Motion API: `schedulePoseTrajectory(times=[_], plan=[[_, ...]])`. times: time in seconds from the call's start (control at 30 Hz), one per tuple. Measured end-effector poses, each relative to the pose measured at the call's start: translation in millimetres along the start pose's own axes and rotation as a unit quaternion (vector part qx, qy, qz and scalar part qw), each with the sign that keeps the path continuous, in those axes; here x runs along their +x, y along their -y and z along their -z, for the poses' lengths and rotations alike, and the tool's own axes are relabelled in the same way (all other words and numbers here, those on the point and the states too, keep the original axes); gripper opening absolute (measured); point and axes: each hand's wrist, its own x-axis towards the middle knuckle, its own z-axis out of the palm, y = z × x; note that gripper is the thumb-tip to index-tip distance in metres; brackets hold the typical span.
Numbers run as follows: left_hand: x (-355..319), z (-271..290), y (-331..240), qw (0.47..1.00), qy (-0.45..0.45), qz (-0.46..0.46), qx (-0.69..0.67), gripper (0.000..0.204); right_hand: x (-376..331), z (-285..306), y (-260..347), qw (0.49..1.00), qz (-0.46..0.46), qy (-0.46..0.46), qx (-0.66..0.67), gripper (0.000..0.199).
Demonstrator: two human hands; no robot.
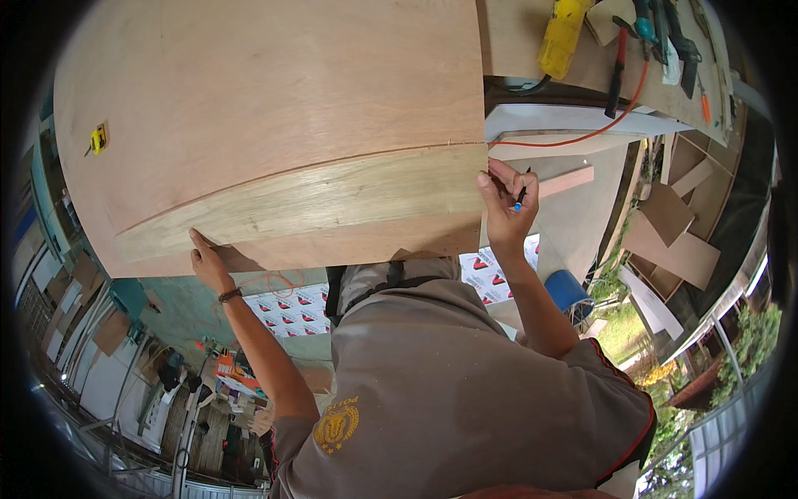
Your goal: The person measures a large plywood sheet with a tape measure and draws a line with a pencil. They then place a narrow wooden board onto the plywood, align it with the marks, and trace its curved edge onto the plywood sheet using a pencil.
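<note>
A long, pale wooden strip (332, 200) with a curved far edge lies on a large plywood sheet (274, 75). My left hand (209, 264) rests at the strip's near edge toward its narrow left end, its fingertips touching the wood and the fingers stretched out. At the wide right end is my right hand (509, 208), closed around a dark pen (521, 198) with a blue end. The thumb of that hand is against or close to the strip's right end; exact contact is hard to make out. Farther left on the sheet sits a small yellow tape measure (99, 139).
On a bench at the far right lie a yellow power tool (564, 37), a hammer (618, 71) with a red and black handle, and other tools. An orange cord (611, 125) runs from there to the sheet's edge. Wood offcuts (673, 241) and a blue bin (568, 293) stand right.
</note>
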Motion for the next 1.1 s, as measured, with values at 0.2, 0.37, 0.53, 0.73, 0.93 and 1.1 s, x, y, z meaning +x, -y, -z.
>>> schedulePoseTrajectory(times=[0.2, 0.37, 0.53, 0.73, 0.93, 1.1], plan=[[29.4, -14.0, -13.1, 0.964, -0.103, 0.117, -0.215, 0.115, -1.1, 0.3, -1.8, 1.000, 0.012, -0.002, 0.002, 0.042], [27.0, -21.3, -91.8, 0.945, -0.052, 0.229, -0.227, 0.149, -2.8, 2.4, -1.2, 1.000, -0.009, -0.003, 0.006, 0.041], [23.5, -26.7, -104.0, 0.948, -0.076, 0.250, -0.181, 0.145, -8.1, 2.1, 0.3, 0.999, -0.039, -0.023, 0.018, 0.042], [14.0, -24.7, -111.2, 0.934, -0.091, 0.257, -0.231, 0.138, -12.6, 5.0, 6.6, 0.997, -0.071, -0.020, 0.010, 0.045], [12.8, 6.3, -89.5, 0.870, -0.019, 0.214, -0.443, 0.097, -5.8, -0.6, 32.9, 0.999, -0.027, -0.004, 0.046, 0.052], [14.3, 50.2, -25.4, 0.869, 0.032, 0.161, -0.466, 0.045, -2.3, 19.0, 43.9, 0.982, 0.127, 0.119, -0.070, 0.053]])
